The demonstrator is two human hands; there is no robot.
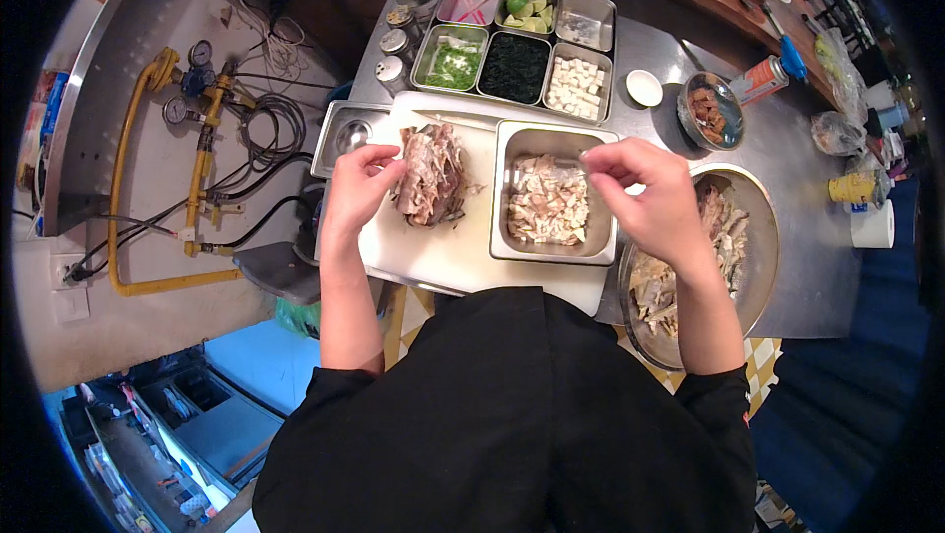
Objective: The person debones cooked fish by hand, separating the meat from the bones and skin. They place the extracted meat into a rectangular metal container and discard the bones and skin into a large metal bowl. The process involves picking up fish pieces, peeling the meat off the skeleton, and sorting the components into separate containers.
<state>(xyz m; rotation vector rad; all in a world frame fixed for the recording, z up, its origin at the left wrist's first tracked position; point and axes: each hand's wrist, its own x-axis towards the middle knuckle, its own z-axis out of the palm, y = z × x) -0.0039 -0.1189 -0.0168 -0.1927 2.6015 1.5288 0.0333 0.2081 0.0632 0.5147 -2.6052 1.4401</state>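
On the white cutting board (435, 263) lies a brownish-grey lump of cooked, flaky meat or fish (432, 175). At its left edge is my left hand (358, 182), thumb and fingertips slightly apart; whether they touch the lump is unclear. To the right on the board stands a deep steel pan (554, 251) holding pale shredded flesh (548, 201). My right hand (646, 190) hovers over the pan's right rim with thumb and fingers bent together; any small bit between them is too small to make out. Under my right forearm sits a round mesh strainer (760, 252) with more cooked pieces (653, 297).
Behind the board, steel containers (550, 35) hold lime wedges, chopped greens, dark seaweed and white cubes. Shaker jars (391, 71) stand to their left. A small white dish (644, 88), a bowl of brown pieces (709, 116) and a blowtorch canister (760, 79) are at right.
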